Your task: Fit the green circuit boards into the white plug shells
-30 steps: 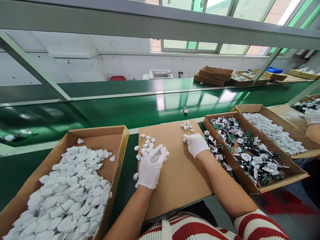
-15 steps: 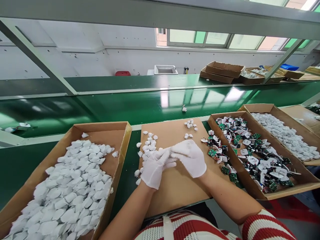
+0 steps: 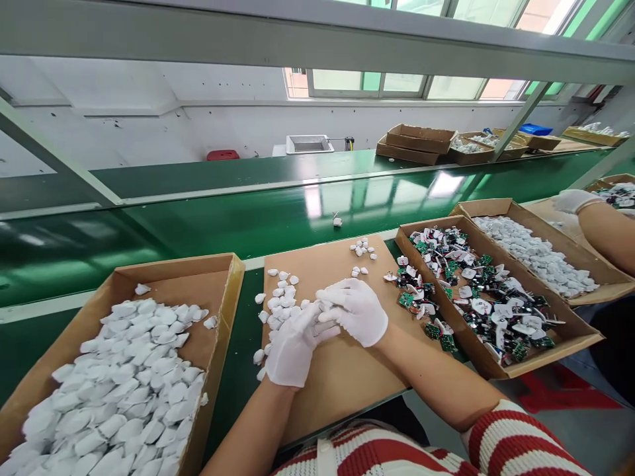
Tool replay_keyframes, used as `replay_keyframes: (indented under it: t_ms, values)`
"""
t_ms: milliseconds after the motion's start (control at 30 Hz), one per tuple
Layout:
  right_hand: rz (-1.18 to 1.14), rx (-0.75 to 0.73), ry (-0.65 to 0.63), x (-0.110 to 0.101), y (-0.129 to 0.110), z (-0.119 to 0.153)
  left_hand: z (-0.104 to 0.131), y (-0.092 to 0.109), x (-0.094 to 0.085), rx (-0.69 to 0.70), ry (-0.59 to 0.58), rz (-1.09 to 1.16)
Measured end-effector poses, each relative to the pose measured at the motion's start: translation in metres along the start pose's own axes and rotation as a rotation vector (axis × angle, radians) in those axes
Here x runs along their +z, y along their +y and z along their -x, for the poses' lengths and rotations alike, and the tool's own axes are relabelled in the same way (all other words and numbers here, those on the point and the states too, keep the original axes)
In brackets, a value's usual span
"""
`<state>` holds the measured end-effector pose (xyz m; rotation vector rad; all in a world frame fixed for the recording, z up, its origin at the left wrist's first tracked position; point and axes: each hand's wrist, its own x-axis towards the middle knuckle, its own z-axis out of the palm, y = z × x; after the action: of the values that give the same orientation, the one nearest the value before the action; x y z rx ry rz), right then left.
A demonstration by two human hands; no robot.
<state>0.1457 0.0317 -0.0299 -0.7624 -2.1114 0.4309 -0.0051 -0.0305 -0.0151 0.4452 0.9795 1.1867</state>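
My left hand [image 3: 296, 340] and my right hand [image 3: 358, 311], both in white gloves, meet above a brown board [image 3: 342, 396]. Their fingertips are pinched together, and whatever lies between them is hidden by the gloves. Close to my left hand, a loose pile of small white plastic pieces [image 3: 282, 294] spreads over the board's left edge. Two smaller groups of white pieces [image 3: 362, 248] lie near the far edge. To the right of my right hand sits a heap of green circuit boards with wires and white parts [image 3: 419, 294].
At left stands a cardboard box [image 3: 225, 330] of white pieces. At right are a box [image 3: 496, 377] of circuit assemblies and another box [image 3: 615, 285] of white pieces. One small part [image 3: 337, 221] rests on the green belt [image 3: 238, 231]. A co-worker's gloved hand [image 3: 575, 200] is at far right.
The view has shifted to the right, and a co-worker's hand and arm have come into sight. My hands stay together, with the right fingers now curled closer over the left fingertips.
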Motion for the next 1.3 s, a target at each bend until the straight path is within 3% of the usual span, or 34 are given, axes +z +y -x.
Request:
replay_keyframes:
  t_ms: [100,367,467,633,800,867,1000,1133,1233,1300]
  values:
    - [-0.027,0.006,0.12,0.002,-0.001,0.006,-0.001,0.002,0.0,-0.024,-0.064,0.017]
    - [-0.118,-0.02,0.088,-0.001,-0.01,0.008,0.001,0.004,0.008,-0.044,-0.113,-0.017]
    - [-0.127,-0.054,-0.016,-0.001,-0.013,0.007,0.002,0.006,0.006,-0.042,-0.115,0.002]
    - [0.008,0.065,-0.031,0.011,-0.01,0.008,-0.004,0.002,0.001,-0.013,-0.137,-0.025]
    - [0.048,-0.191,-0.072,0.013,-0.005,0.001,-0.006,-0.001,-0.002,0.067,-0.134,-0.044]
    - [-0.002,-0.205,-0.09,0.009,-0.005,0.0,-0.004,0.001,-0.001,0.044,-0.168,-0.053]
    - [-0.13,-0.035,0.023,-0.002,0.006,0.004,0.005,0.009,0.002,-0.045,-0.272,0.01]
    - [0.085,0.279,0.201,-0.027,0.026,0.004,0.011,0.015,0.003,-0.02,-0.293,0.148]
    - [0.355,0.492,0.16,-0.053,0.032,-0.002,0.011,0.016,0.001,0.055,-0.251,0.163]
    - [0.656,0.725,-0.05,-0.067,0.031,-0.005,0.01,0.016,-0.001,0.067,-0.231,0.148]
